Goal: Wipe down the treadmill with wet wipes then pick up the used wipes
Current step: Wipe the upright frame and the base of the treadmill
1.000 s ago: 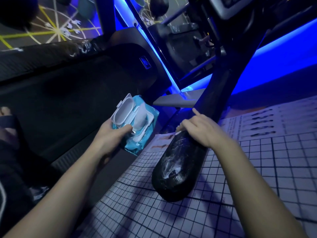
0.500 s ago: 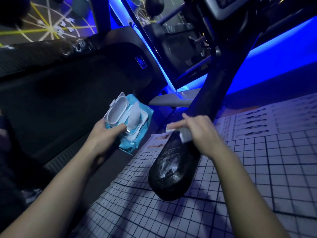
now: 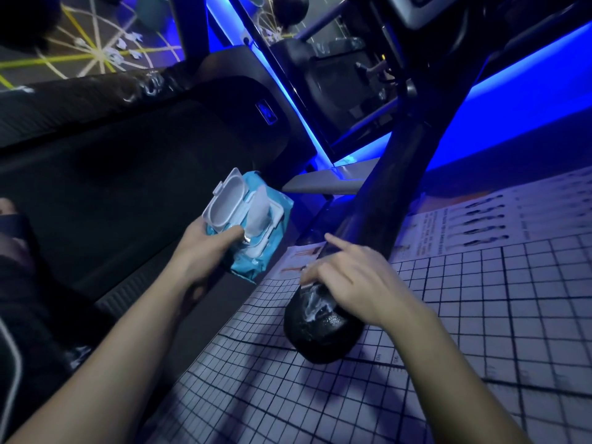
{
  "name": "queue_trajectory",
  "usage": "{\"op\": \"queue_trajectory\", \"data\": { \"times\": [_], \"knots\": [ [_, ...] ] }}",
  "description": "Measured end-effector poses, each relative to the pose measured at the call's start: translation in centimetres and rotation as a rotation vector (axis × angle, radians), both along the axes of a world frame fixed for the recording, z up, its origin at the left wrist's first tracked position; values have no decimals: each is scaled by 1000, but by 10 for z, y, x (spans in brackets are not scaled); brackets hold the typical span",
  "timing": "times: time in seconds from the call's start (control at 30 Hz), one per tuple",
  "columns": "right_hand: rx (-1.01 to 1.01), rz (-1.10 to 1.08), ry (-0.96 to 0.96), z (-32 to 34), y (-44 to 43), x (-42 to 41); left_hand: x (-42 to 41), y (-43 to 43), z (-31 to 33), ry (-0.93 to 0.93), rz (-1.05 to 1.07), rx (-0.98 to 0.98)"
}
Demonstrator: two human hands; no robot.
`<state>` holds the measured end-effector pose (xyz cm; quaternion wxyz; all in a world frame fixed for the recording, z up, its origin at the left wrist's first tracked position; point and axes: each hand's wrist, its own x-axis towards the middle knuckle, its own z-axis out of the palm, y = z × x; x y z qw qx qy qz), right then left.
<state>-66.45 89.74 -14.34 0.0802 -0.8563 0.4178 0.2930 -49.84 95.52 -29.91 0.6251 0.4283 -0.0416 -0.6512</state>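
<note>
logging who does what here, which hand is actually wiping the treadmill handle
The right hand: it holds a white wipe against the black treadmill handle. The left hand only grips the open blue wipe pack.

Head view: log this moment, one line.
left hand: holds open blue plastic wipe pack | right hand: holds white wet wipe against black treadmill handrail

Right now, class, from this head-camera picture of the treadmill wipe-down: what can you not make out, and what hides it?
Head view: wet wipe, only a white edge shows; the right hand covers the rest.
Head view: wipes pack label, covered by its open lid and the left hand.
Head view: console, cut off by the top edge.
Head view: floor chart print, too small and blurred.
</note>
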Motion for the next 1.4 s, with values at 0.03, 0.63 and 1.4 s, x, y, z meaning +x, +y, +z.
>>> {"op": "queue_trajectory", "data": {
  "times": [0.03, 0.63, 1.4],
  "knots": [
    [3, 19, -23, -1, 6, -1, 0, 0, -1, 0, 2, -3],
    [-466, 290, -217, -36, 77, -15, -13, 13, -2, -47, 8, 8],
    [-264, -196, -358, 10, -33, 18, -16, 20, -4, -8, 37, 42]
  ]
}}
